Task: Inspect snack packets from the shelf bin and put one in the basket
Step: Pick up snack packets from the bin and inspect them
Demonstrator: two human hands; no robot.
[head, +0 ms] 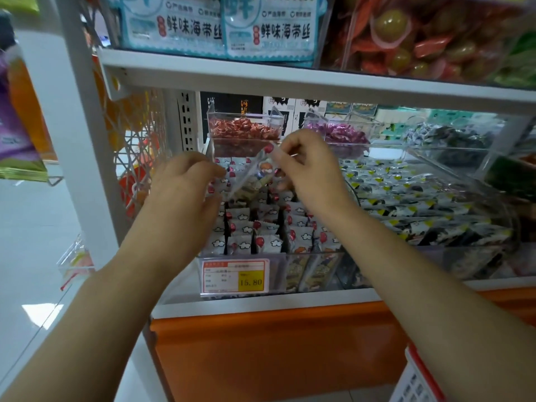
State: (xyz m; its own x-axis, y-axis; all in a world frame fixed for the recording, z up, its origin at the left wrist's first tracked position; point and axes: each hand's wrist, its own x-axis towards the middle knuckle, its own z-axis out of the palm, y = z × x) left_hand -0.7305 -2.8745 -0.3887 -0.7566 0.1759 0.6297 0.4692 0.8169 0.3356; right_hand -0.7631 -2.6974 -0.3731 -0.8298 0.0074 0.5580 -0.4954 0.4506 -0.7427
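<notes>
Above the shelf bin point(319, 253), at mid-frame, I hold one snack packet point(255, 174) tilted between both hands. My right grip point(310, 172) pinches its upper corner, and my left grip point(185, 187) pinches its lower end. It looks light, thin and crinkly, probably slick, so I judge the sealed edges safer to hold than the soft middle. At lower right sits the basket point(417, 378).
</notes>
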